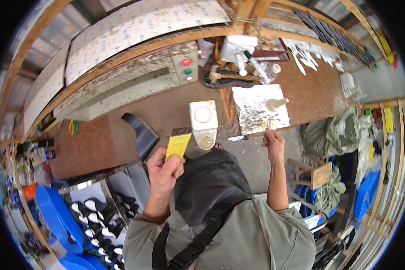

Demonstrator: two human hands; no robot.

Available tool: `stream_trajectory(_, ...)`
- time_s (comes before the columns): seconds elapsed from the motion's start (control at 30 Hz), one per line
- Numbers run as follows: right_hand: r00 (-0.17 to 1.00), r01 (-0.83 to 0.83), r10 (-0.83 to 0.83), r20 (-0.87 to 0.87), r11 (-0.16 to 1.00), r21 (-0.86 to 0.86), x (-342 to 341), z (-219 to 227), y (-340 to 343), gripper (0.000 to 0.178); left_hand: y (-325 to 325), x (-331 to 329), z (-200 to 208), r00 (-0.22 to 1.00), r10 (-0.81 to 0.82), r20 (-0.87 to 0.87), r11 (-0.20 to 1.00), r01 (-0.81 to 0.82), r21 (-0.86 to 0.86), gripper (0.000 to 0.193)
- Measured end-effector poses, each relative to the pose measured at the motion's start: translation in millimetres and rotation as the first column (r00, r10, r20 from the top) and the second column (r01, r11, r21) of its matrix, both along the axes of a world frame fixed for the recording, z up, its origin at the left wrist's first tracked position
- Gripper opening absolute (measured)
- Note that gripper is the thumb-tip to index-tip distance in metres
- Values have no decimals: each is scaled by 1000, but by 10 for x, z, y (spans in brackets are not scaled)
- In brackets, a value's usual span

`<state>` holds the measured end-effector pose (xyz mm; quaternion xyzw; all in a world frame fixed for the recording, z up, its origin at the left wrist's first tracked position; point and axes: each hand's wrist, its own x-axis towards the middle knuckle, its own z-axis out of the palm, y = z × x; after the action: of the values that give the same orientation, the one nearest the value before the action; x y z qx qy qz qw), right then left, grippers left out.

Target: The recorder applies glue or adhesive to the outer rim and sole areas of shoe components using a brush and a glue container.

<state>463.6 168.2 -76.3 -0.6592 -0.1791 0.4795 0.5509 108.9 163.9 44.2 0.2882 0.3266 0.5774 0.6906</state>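
My left hand point(164, 170) grips a yellow-handled brush point(178, 145) upright, its dark bristles pointing up. My right hand point(274, 143) is raised at the near edge of a white sheet point(252, 101) covered in black smudges and flecks. Its thumb and fingers are pinched; whatever they hold, if anything, is too small to make out. A cream-coloured bottle with a pointed tip point(276, 104) lies on the sheet. Between my hands, a pale fixture with a rounded end point(203, 116) projects at the bench edge. Left of the brush lies a glossy black curved piece point(142, 135).
A machine housing with red and green buttons point(184, 69) spans the back of the brown bench point(87, 148). A hammer point(234, 76) and clear bottles point(272, 72) lie behind the sheet. Black-and-white pieces point(94, 218) fill a rack at lower left; a green sack point(333, 132) hangs right.
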Motion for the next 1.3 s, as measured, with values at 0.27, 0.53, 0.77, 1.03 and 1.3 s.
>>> stream_trajectory(0.27, 567, 166, -97, 818, 986, 2, 609, -1687, -601, 16, -387, 50, -1259, 997, -67, -39, 998, 68, 19, 14)
stream_trajectory(0.53, -425, 21, -209, 881, 971, 240, 1007, -2344, -1282, 29, -1332, 177, -1903, 992, -61, -107, 996, 68, 62, 11)
stream_trajectory(0.77, -118, 103, -218, 969, 968, 230, 1101, -2542, -1800, 31, -1918, -10, -2159, 877, 107, -469, 990, -53, 128, 23)
stream_trajectory(1.03, 88, 25, -292, 952, 956, 291, 818, -2355, -2005, 22, -2189, 224, -2125, 451, 222, -865, 917, 204, 342, 16)
stream_trajectory(1.3, 876, 27, 43, 480, 990, -138, 571, -2287, -1696, 23, -2327, 293, -2160, 358, 242, -902, 904, 255, 344, 15)
